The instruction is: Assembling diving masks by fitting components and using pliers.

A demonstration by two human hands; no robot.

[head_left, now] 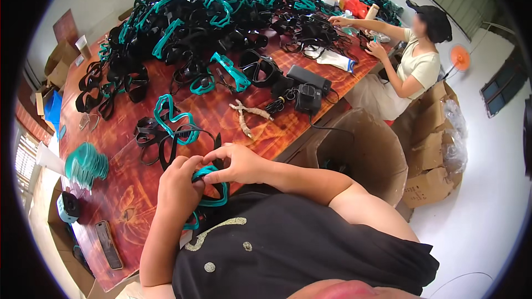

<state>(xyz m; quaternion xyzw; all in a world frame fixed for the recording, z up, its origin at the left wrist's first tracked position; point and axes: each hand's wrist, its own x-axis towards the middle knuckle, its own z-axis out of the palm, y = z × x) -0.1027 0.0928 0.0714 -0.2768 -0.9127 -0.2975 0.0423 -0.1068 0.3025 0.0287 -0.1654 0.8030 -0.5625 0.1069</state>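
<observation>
Close to my body, my left hand (181, 184) and my right hand (237, 164) pinch a teal diving mask frame (215, 201) between them. Fingertips of both hands meet at its upper edge, and a black strap (206, 134) rises from there. What the fingertips hold exactly is partly hidden. Just beyond lies another teal frame (188, 124) with black mask parts (148, 133) beside it. Pliers with wrapped, pale handles (244, 117) rest on the table to the right of these.
A large pile of teal and black masks (194, 11) covers the table's far side. At left are a stack of teal pieces (86, 163), a small black device (68, 207) and a phone (109, 245). A cardboard drum (363, 155) stands right; a co-worker (413, 66) sits beyond.
</observation>
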